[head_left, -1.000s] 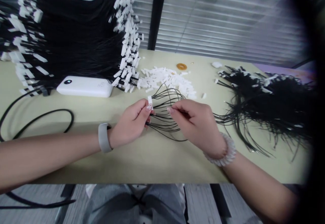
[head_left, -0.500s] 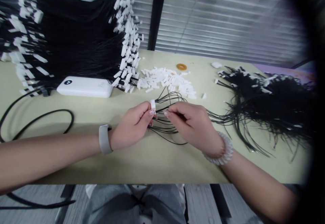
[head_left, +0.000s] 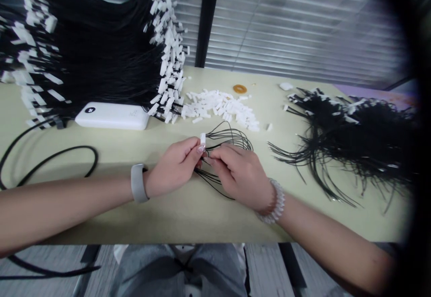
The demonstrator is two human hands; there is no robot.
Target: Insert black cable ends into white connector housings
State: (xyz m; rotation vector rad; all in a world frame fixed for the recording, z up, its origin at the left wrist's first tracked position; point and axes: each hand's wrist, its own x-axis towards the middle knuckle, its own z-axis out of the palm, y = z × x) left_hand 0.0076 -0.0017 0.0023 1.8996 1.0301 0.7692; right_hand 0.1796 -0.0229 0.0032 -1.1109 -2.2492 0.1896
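Observation:
My left hand (head_left: 175,166) pinches a small white connector (head_left: 202,138) between thumb and fingertips, just above the table. Several thin black wires (head_left: 232,137) loop out from the connector to the right and back under my hands. My right hand (head_left: 237,173) is closed on these wires right beside the connector, its fingertips touching my left fingertips. A heap of loose white connectors (head_left: 220,107) lies just behind the hands.
A large bundle of black wires with white connectors (head_left: 101,50) fills the back left. A white power bank (head_left: 112,115) and a black cable (head_left: 50,157) lie at the left. A loose pile of black wires (head_left: 353,135) spreads at the right. An orange ring (head_left: 239,89) lies near the blinds.
My right hand has moved left to meet my left hand at the connector. The wire loops have pulled free of the right-hand pile and bunched closer to the hands.

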